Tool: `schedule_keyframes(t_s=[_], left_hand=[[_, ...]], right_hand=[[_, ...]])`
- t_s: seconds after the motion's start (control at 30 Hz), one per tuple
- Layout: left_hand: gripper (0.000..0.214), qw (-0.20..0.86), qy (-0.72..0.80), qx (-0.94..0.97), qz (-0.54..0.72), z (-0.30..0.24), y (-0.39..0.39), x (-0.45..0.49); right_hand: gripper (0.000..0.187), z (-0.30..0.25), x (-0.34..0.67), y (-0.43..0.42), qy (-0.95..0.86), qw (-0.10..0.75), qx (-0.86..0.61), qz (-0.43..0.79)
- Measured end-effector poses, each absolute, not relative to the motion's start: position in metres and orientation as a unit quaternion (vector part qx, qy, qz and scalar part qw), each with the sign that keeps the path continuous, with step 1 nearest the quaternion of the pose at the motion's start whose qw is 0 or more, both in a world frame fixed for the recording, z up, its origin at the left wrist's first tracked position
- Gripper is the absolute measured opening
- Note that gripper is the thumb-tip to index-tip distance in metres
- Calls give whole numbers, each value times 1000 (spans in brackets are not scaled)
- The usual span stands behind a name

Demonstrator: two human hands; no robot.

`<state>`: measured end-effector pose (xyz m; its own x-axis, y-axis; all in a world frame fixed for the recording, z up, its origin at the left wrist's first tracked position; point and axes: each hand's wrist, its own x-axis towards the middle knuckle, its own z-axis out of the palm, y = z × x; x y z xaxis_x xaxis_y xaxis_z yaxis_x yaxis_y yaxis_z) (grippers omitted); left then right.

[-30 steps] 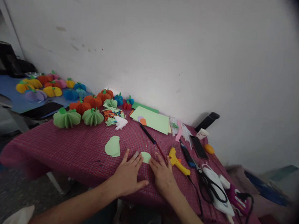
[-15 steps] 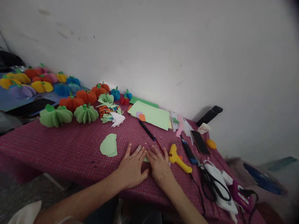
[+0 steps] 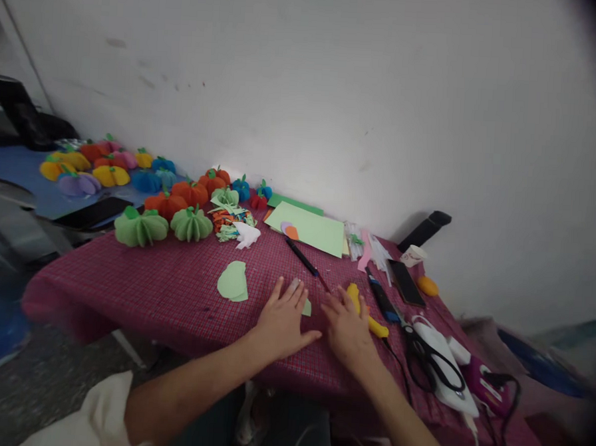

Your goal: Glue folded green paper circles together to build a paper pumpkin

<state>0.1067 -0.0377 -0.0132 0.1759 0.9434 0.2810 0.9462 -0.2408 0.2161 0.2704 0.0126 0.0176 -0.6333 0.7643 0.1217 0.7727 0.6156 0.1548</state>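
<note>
My left hand (image 3: 284,315) lies flat, fingers apart, on the red checked tablecloth (image 3: 164,289); it covers most of a small light green paper piece (image 3: 306,308), of which only a corner shows by the thumb. My right hand (image 3: 347,325) rests flat beside it, fingers spread, its fingertips over the handle end of a yellow glue gun (image 3: 372,323). A stack of light green paper circles (image 3: 233,281) lies just left of my left hand.
Green and orange paper pumpkins (image 3: 191,223) stand at the table's far left, with more on a blue surface (image 3: 40,193). Green paper sheets (image 3: 311,229), a black pen (image 3: 301,257), scissors (image 3: 428,363), a phone (image 3: 405,283) and a small cup (image 3: 412,255) lie to the right.
Both hands slid from either side of the small green paper onto it, then my right hand shifted right toward the glue gun. The camera view swung slightly.
</note>
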Motion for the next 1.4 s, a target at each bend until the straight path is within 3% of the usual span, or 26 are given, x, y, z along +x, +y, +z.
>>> schedule_keyframes(t_s=[0.13,0.37,0.87,1.0,1.17,1.4], left_hand=[[92,-31,-610,-771,-180,-11,-34,114],[100,-70,-605,-775,-166,-16,-37,113],[95,-66,-575,-799,-162,-21,-36,111],[86,-22,-579,-790,-198,-12,-41,112],[42,2,-628,-757,-181,3,-73,117],[34,6,-643,-755,-130,-3,-86,127]], right_hand=[[44,15,307,25,-855,59,-489,-161],[55,-5,348,49,-837,7,-529,-138],[48,-5,345,60,-842,-25,-525,-122],[48,5,340,54,-832,-37,-543,-109],[53,13,342,46,-823,-6,-561,-85],[57,7,343,57,-837,0,-545,-58]])
